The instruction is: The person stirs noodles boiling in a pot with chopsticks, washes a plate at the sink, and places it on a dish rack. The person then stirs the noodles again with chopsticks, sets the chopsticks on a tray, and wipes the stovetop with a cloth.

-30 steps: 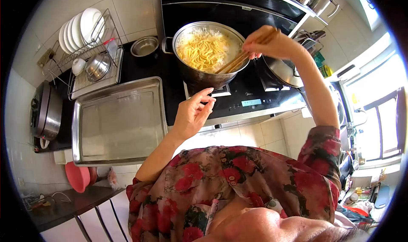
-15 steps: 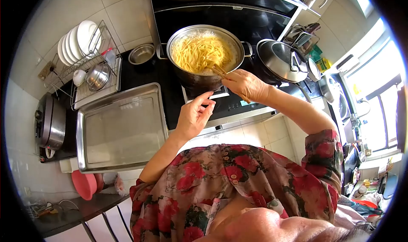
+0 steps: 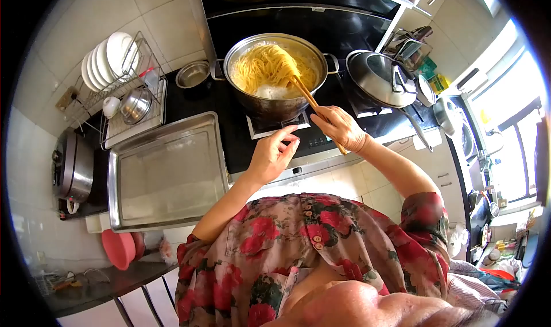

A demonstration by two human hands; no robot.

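Note:
My right hand (image 3: 342, 129) is closed around a pair of long wooden chopsticks (image 3: 307, 93), whose far ends are in the yellow noodles (image 3: 265, 66). The noodles are bunched up over foamy white liquid (image 3: 274, 92) in a two-handled metal pot (image 3: 261, 106) on the stove. In front of the pot, my left hand (image 3: 274, 155) holds nothing; its fingers are loosely bent and apart, not touching the pot. The chopstick tips are hidden among the noodles.
A large metal tray (image 3: 169, 175) lies left of the stove, near a small steel bowl (image 3: 193, 74) and a dish rack (image 3: 129, 117) with white plates (image 3: 117, 51). Right of the pot stands a lidded wok (image 3: 379, 77), its handle (image 3: 418, 131) jutting forward.
My right hand has drawn back toward me and lower, showing more of the chopsticks. The noodles have bunched toward the pot's far side, baring foamy liquid at the near side.

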